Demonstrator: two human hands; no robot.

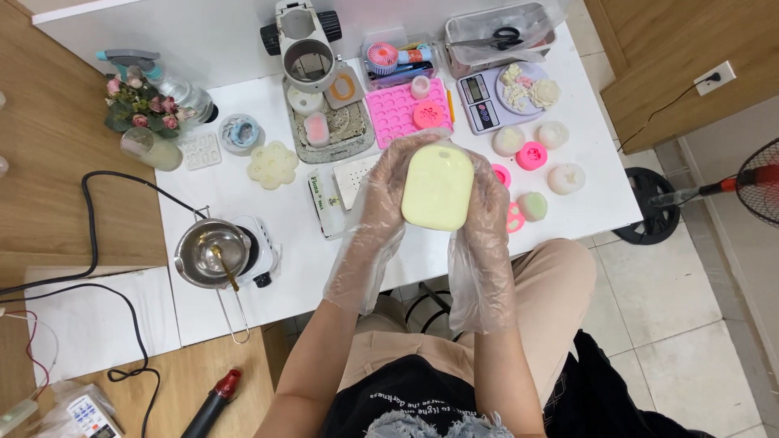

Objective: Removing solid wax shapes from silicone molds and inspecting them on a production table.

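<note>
Both my hands wear loose clear plastic gloves and together hold a pale yellow-green rounded rectangular mould (438, 187) up above the white table's (243, 195) front edge. My left hand (381, 195) grips its left side, fingers curled over the top corner. My right hand (487, 199) grips its right side. The mould's smooth back faces the camera; its other face is hidden.
A small steel pot (213, 253) with a spoon sits on a white electric burner at the left. A pink silicone tray (402, 109), a kitchen scale (487, 101), round pink and white soaps (531, 154), a flower-shaped piece (273, 165) and a flower vase (142, 109) lie across the table.
</note>
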